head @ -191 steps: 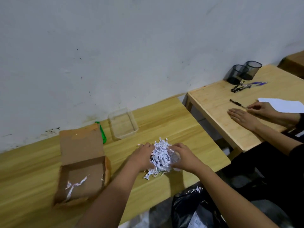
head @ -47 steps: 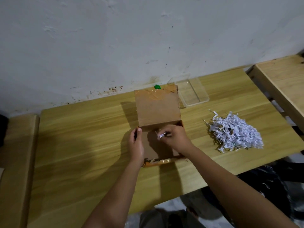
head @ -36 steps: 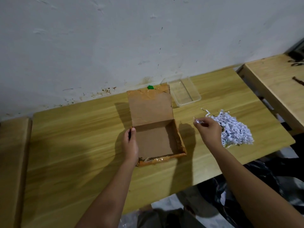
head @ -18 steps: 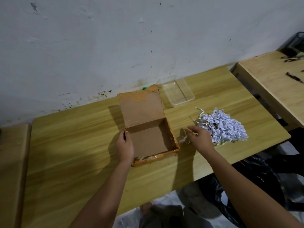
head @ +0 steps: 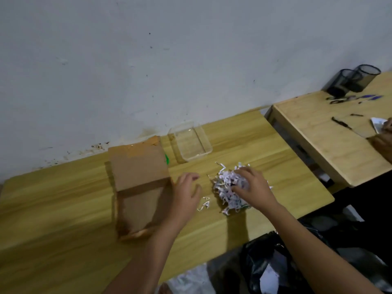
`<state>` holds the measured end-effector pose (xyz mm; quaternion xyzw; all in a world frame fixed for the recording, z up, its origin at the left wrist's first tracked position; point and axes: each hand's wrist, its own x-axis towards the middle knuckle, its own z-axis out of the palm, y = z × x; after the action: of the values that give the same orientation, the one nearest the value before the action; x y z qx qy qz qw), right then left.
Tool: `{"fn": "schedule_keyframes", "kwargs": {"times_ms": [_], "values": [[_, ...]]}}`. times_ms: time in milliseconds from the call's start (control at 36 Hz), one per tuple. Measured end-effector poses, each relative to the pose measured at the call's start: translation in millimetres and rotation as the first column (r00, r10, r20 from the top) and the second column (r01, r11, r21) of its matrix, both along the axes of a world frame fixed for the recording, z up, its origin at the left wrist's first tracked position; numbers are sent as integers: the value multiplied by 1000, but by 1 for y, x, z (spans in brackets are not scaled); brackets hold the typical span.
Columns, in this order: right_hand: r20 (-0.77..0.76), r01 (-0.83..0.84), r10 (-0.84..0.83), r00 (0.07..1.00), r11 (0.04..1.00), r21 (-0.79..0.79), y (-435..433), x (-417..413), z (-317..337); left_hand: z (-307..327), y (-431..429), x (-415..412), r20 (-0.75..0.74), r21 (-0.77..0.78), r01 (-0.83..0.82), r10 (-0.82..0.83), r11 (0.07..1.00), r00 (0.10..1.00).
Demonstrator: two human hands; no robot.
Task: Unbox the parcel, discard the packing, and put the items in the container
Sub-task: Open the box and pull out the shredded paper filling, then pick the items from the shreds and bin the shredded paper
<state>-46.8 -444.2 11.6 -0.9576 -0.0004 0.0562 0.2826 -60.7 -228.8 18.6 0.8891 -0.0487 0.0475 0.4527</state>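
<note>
1. Surface (head: 63, 209): a light wooden top running across the middle of the frame, set against a pale wall (head: 148, 60).
2. Cardboard box (head: 140, 209): stands left of centre on the surface. It is open, with its lid tilted up at the far side and its brown inside facing the camera.
3. Clear container (head: 191, 143): a shallow transparent tray above centre, near the wall and just right of the box lid. A green object (head: 167, 159) shows partly between the lid and the container.
4. Shredded paper (head: 227, 192): a white heap right of centre on the surface, apart from the box. A few loose strips (head: 204, 203) lie just left of the heap.
5. Left hand (head: 186, 194): at the centre of the frame, between the box and the heap. Its fingers (head: 192, 177) are loosely bent and hold nothing.
6. Right hand (head: 252, 187): lies on top of the heap. Its fingers (head: 239, 188) are curled down into the shredded paper, gripping it.
7. Black bag (head: 275, 262): at the lower right of the frame, below the near edge of the surface.
8. Second surface (head: 318, 134): a separate wooden top at the upper right. It carries two dark pen holders (head: 350, 81), several pens (head: 356, 98) and, at the right edge of the frame, another person's hand (head: 384, 141).
</note>
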Motion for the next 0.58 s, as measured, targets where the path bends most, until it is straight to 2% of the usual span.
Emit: {"fn": "schedule_keyframes", "kwargs": {"times_ms": [83, 139, 194, 250, 361, 500, 583], "values": [[-167, -132, 108, 980, 981, -144, -25, -2, -8, -19, -53, 0, -202, 113, 288, -261, 951, 944], [-166, -162, 149, 975, 984, -69, -44, -1, -17, -35, -77, 1, -306, 227, 366, -291, 902, 906], [-145, -112, 121, 982, 991, 75, -64, 2, -22, -48, -90, 5, -342, 307, 375, -266, 875, 901], [-143, -49, 68, 987, 989, 137, -85, 5, -24, -56, -97, 9, -300, 347, 327, -226, 879, 927], [-140, 69, -50, 989, 988, 138, -120, 10, -27, -63, -92, 15, -194, 310, 144, -86, 940, 977], [-142, 227, -203, 969, 956, 183, -146, 16, -29, -61, -79, 18, -202, 255, 16, 37, 967, 979], [-70, 216, -207, 976, 965, 149, -145, 24, -26, -53, -74, 18, -176, 209, -176, 214, 962, 961]]}}
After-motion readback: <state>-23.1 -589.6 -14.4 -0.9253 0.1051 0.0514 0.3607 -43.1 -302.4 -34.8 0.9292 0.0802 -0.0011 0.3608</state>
